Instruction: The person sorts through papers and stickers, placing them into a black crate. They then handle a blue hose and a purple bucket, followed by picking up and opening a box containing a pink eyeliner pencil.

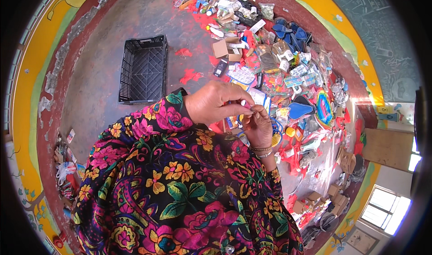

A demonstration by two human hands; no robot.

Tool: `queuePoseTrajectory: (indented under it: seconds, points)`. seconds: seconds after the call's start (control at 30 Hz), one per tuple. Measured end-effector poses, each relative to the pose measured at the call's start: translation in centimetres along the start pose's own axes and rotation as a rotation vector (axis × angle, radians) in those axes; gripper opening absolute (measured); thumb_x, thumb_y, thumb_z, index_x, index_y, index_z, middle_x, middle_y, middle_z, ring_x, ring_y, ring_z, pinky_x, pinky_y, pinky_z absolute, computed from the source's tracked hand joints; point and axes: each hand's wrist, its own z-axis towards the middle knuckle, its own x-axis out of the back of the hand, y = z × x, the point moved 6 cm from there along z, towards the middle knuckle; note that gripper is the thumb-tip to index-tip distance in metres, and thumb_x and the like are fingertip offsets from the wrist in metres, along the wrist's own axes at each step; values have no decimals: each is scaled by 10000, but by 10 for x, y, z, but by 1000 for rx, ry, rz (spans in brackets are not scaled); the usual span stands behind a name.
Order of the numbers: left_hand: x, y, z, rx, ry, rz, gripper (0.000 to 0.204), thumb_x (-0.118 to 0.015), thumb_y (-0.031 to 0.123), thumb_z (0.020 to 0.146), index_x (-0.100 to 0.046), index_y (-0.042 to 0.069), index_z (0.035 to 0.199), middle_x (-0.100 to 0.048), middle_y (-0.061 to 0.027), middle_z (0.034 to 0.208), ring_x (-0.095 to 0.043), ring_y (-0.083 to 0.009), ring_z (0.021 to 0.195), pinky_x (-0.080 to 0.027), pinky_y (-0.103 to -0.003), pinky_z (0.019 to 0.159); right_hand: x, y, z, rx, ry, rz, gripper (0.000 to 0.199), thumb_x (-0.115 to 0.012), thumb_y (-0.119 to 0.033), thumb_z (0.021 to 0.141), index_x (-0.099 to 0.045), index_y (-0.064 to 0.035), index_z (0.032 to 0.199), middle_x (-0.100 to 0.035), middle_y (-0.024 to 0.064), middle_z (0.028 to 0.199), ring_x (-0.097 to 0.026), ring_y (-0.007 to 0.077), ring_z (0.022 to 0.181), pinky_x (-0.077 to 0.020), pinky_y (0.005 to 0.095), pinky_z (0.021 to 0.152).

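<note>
In front of my chest, my left hand (209, 103) is closed with thumb and fingers around a small pink-and-white object (245, 104), too small to name. My right hand (260, 131), with bracelets at its wrist, meets it from the right. Its fingertips are pinched together at the near end of that object, where a small dark bit shows. The two hands touch at the fingertips. Behind them on the floor spreads a heap of mixed goods, including a blue pointed-oval item (300, 110) and a rainbow-coloured oval piece (323, 109).
A black plastic crate (165, 70) stands on the floor at the left. An opened cardboard box (220, 49) sits at the heap's left edge, near red scraps (191, 76). More boxes (339, 205) lie at lower right. Painted walls curve around.
</note>
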Motion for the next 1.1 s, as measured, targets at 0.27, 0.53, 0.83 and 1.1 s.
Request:
queuePoseTrajectory:
  seconds: [0.27, 0.53, 0.83, 1.1]
  points:
    - [2, -41, -13, 468, -137, -283, 244, -476, 78, 907, -544, -18, 1121, -613, -69, 862, -590, -115, 695, -490, -258, 627, -24, -70, -10, 376, 176, -658, 197, -632, -30, 796, -570, 25, 974, -630, 101, 854, -615, 157, 710, -478, 230, 641]
    - [-5, -46, -21, 508, -538, -239, 242, -416, 128, 942, -521, -22, 1101, -607, -88, 813, -598, -129, 657, -481, -264, 580, -59, -97, -23, 545, 52, -1385, 187, -684, -108, 767, -621, -20, 920, -653, 73, 789, -622, 124, 714, -474, 236, 616]
    - [1, -46, -21, 426, -410, -58, 168, -466, 88, 908, -542, -14, 1018, -593, -88, 762, -620, -168, 628, -489, -289, 554, -47, -80, -15, 216, 144, -1016, 193, -610, -141, 841, -588, 37, 913, -631, 81, 689, -625, 123, 601, -486, 196, 494]
    - [4, -48, -23, 118, -250, 332, 204, -534, 64, 847, -550, 1, 1041, -600, -135, 819, -610, -259, 650, -483, -349, 584, -23, -64, -5, 17, 306, -779, 243, -595, -210, 858, -575, 29, 824, -611, 77, 630, -600, 108, 534, -469, 190, 443]
